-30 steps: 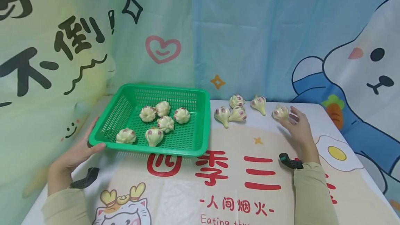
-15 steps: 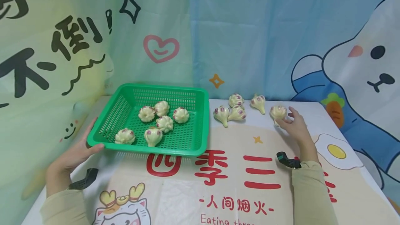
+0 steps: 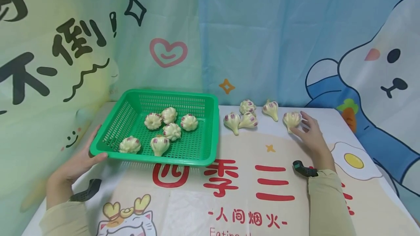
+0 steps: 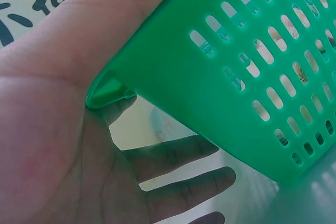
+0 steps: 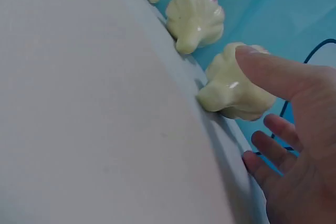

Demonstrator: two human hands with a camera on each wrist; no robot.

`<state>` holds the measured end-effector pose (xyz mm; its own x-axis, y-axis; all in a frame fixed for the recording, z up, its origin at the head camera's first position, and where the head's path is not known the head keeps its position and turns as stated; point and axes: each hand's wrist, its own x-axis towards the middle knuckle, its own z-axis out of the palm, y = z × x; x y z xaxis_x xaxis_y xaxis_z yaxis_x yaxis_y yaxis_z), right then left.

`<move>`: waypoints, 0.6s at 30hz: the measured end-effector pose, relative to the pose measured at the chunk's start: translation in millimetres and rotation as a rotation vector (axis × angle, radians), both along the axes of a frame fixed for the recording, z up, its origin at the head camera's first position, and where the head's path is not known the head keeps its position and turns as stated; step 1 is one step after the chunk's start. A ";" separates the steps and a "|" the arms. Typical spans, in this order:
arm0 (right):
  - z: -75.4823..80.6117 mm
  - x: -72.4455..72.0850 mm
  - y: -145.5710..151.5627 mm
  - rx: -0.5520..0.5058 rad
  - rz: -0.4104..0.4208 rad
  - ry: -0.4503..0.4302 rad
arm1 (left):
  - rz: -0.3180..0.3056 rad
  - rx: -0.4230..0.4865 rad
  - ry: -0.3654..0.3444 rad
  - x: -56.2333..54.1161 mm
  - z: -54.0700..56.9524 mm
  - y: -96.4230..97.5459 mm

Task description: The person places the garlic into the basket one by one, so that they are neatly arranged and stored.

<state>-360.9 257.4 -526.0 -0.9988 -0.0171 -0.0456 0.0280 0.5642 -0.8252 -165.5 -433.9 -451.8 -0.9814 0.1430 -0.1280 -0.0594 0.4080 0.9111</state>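
The left hand (image 3: 80,160) is touching the near left corner of the green basket (image 3: 183,161), its thumb lying over the rim and its fingers (image 4: 190,189) extending straight and spread outside the wall; thumb and fingers are standing apart with the corner between them. The basket is sitting immediately to the right of that hand, and six garlic bulbs are resting inside: one bulb (image 3: 130,145) is lying nearest the hand, a second (image 3: 160,145) just right of it, and the remaining four are grouping farther forward and right. The right hand (image 3: 311,133) is reaching beside the nearest loose bulb (image 3: 291,120), thumb and fingers standing apart; in the right wrist view the thumb is overlapping this bulb, though whether it is making contact cannot be told. The bulb is lying on the tabletop (image 3: 242,148), just left of the right hand's fingertips, its stem pointing toward the person. Left of that, and slightly farther forward, another loose bulb (image 3: 270,110) is lying by itself. Farther left, between the right hand and the basket, a cluster of three bulbs (image 3: 232,122) is resting near the table's far edge. A printed backdrop (image 3: 242,46) is hanging beyond both hands.
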 end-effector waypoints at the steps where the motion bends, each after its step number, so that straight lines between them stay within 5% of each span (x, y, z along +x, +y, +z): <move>1: -1.7 -1.3 -0.2 -0.008 -0.003 -0.004 | 0.002 -0.001 0.000 0.7 -0.5 0.3; 11: -8.9 -12.0 -9.3 -0.014 -0.003 0.035 | -0.004 0.003 -0.007 3.4 -2.9 -1.3; 18: -11.7 -18.1 -13.6 -0.009 -0.080 0.037 | -0.006 0.009 0.012 1.2 -1.7 -0.6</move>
